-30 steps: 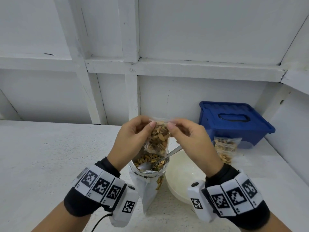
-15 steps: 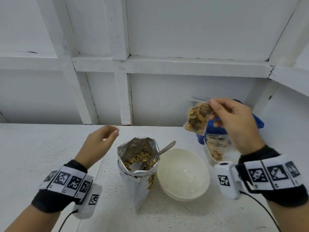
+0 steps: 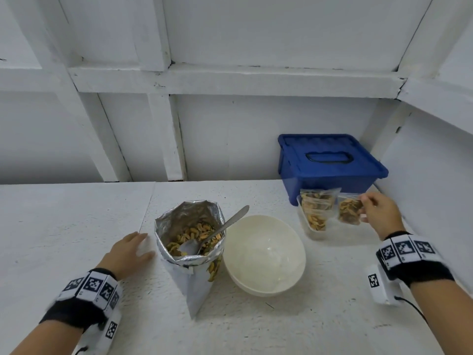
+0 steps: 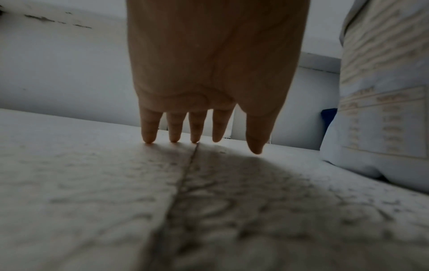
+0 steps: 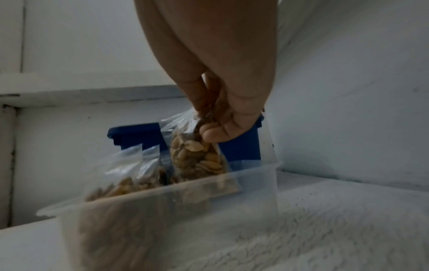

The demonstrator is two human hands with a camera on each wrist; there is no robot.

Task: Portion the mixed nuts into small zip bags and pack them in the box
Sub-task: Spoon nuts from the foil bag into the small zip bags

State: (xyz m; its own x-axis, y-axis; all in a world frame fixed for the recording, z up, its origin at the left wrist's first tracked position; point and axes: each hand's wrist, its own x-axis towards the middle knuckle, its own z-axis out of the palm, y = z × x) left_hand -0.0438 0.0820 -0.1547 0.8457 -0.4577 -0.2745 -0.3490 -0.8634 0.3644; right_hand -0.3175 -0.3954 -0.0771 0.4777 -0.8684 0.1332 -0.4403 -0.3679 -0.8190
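My right hand pinches a small zip bag of nuts by its top edge and holds it partly down inside the clear plastic box. In the right wrist view the zip bag of nuts hangs from the right hand over the clear box, beside other filled bags. A foil pouch of mixed nuts stands open with a metal spoon in it. My left hand lies flat on the table, left of the pouch, fingers straight.
An empty white bowl sits between the pouch and the clear box. A blue lidded container stands behind the clear box, in the corner by the right wall. The white table runs wide to the left.
The right hand carried the filled zip bag right and down into the clear box. The left hand let go of the bag and dropped onto the table beside the pouch.
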